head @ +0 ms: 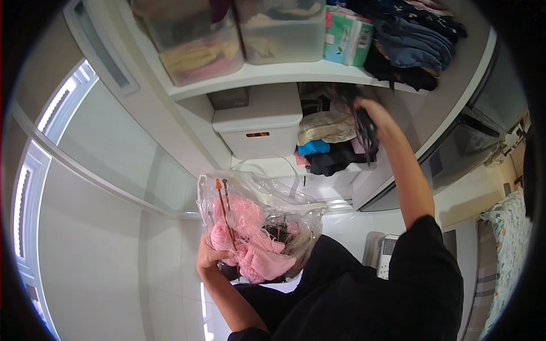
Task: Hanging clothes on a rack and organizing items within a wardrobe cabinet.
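Note:
My left hand (212, 255) grips pink knitting (264, 262) at its left edge, with the thumb on top. The knitting lies with balls of pink yarn (243, 215) in a clear plastic bag (309, 213) at my lap. Two knitting needles (227, 213) stick up from the yarn, one tipped with an orange cap. On the right, my right hand (362, 104) reaches into the lower cabinet shelf and holds a blurred black item (364, 128) that hangs down in strips. Its fingers are mostly hidden. Below and beside it are folded fabrics (330, 128) and a blue packet (313, 147).
A lidded white storage box (260, 132) fills the left of that shelf. Above it, the upper shelf (204, 83) bears translucent bins (281, 38), a green tissue pack (347, 38) and folded clothes (418, 42). A sliding door (106, 123) stands left; a bed (507, 255) is at right.

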`<action>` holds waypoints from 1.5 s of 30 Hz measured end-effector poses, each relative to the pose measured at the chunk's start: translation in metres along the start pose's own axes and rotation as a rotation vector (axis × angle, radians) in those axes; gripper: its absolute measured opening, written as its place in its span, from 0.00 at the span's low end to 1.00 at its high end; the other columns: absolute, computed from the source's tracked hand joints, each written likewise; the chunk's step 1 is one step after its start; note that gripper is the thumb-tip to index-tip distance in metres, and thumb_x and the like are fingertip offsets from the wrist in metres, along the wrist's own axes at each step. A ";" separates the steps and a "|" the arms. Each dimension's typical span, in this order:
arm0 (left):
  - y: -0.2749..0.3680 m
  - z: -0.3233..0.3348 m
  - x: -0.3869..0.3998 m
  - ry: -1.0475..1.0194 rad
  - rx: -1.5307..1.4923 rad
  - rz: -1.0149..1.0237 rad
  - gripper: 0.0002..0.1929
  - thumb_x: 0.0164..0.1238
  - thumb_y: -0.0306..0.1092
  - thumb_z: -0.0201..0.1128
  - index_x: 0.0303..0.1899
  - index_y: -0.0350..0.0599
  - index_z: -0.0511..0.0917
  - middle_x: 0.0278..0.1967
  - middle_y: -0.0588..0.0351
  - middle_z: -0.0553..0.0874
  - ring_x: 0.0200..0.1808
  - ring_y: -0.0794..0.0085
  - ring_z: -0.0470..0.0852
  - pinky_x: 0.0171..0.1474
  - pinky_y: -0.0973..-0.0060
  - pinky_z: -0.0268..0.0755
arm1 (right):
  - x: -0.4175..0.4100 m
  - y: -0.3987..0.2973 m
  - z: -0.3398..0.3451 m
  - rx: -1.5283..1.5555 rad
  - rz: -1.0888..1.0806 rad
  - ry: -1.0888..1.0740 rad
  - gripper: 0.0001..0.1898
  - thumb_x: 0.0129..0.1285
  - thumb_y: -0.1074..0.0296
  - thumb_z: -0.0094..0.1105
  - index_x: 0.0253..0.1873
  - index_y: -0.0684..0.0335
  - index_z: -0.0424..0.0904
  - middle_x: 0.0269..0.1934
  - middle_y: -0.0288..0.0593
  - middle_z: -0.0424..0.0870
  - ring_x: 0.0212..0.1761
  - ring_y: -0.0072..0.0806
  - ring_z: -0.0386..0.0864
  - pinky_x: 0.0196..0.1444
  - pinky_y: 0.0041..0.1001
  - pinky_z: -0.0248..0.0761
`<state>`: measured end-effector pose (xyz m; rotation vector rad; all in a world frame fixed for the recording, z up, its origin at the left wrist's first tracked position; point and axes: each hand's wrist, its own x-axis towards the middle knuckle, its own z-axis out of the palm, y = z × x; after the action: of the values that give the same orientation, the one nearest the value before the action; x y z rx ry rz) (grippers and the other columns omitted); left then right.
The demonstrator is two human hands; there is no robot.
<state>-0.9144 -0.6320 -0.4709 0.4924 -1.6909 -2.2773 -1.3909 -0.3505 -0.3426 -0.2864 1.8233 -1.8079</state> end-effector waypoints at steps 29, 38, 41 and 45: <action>0.069 0.270 0.265 -0.206 -0.264 0.010 0.20 0.74 0.32 0.62 0.64 0.37 0.76 0.53 0.51 0.86 0.54 0.63 0.87 0.59 0.66 0.80 | -0.344 0.109 -0.161 0.164 -0.057 -0.393 0.49 0.43 0.78 0.71 0.76 0.73 0.62 0.63 0.46 0.77 0.56 0.25 0.78 0.55 0.24 0.74; 0.075 0.270 0.375 0.215 0.220 0.223 0.16 0.73 0.39 0.61 0.55 0.41 0.82 0.49 0.52 0.88 0.52 0.60 0.86 0.56 0.62 0.78 | -0.309 0.136 -0.140 0.267 0.064 -0.550 0.48 0.49 0.81 0.72 0.78 0.68 0.58 0.58 0.43 0.80 0.56 0.28 0.82 0.61 0.31 0.74; 0.084 0.263 0.375 0.237 0.615 0.367 0.17 0.72 0.40 0.62 0.56 0.40 0.81 0.49 0.51 0.88 0.51 0.59 0.87 0.55 0.61 0.78 | -0.291 0.139 -0.120 0.210 0.062 -0.573 0.44 0.51 0.84 0.70 0.76 0.66 0.62 0.56 0.42 0.82 0.57 0.28 0.82 0.61 0.30 0.74; 0.093 0.261 0.377 0.229 1.133 0.529 0.19 0.71 0.42 0.63 0.56 0.39 0.81 0.48 0.49 0.88 0.49 0.57 0.87 0.55 0.60 0.78 | -0.273 0.149 -0.082 0.178 0.008 -0.512 0.35 0.54 0.86 0.66 0.70 0.64 0.68 0.53 0.41 0.84 0.57 0.27 0.82 0.60 0.30 0.76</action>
<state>-1.3650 -0.5837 -0.3557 0.3924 -2.4539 -0.7344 -1.1740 -0.1292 -0.4287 -0.6081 1.2998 -1.6817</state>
